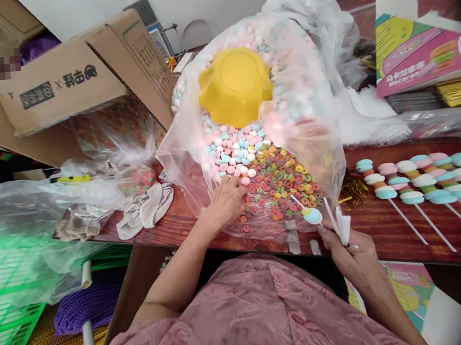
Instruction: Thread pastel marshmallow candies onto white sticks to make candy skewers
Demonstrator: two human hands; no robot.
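Note:
My left hand is over the pile's near left edge, its fingers curled down among the candies; whatever is between the fingertips is hidden. Beside it lie pastel pink, blue and white candies and small fruit-coloured ring candies, on a clear plastic bag. My right hand is closed around a bundle of white sticks at the table's front edge. From its fingertips a stick also points out, bearing a light blue candy and a yellow piece.
An upturned yellow bowl rests on the candy heap. Finished-looking candy skewers lie on the table at right, below a printed Macaron box. At left stand a cardboard box, a crumpled cloth and a green basket.

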